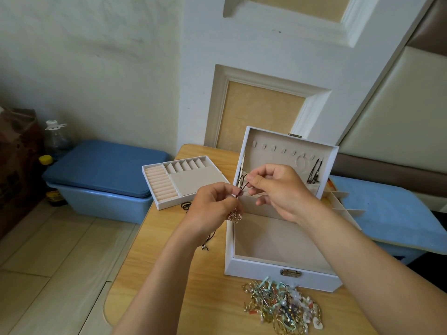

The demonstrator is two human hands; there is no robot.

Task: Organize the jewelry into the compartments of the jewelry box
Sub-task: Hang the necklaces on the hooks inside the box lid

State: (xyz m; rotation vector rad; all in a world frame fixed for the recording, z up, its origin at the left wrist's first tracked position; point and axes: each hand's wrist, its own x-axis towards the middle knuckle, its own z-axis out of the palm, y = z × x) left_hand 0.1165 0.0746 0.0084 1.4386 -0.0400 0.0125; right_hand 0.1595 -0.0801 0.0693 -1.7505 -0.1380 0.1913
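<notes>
White box [278,270], beige lining, pale wood-grain counter [169,274].
The tray [169,206] is white with beige lining too. The cord [240,183] is dark brown, its flower pendant [235,217] gold. At the counter's near edge the pile [283,308] mixes gold, mint, white and coral. The tub [104,168] off the left edge has a blue lid.

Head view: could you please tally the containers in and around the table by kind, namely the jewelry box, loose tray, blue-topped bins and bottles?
Jewelry box: 1
Loose tray: 1
Blue-topped bins: 2
Bottles: 2
Total: 6
</notes>
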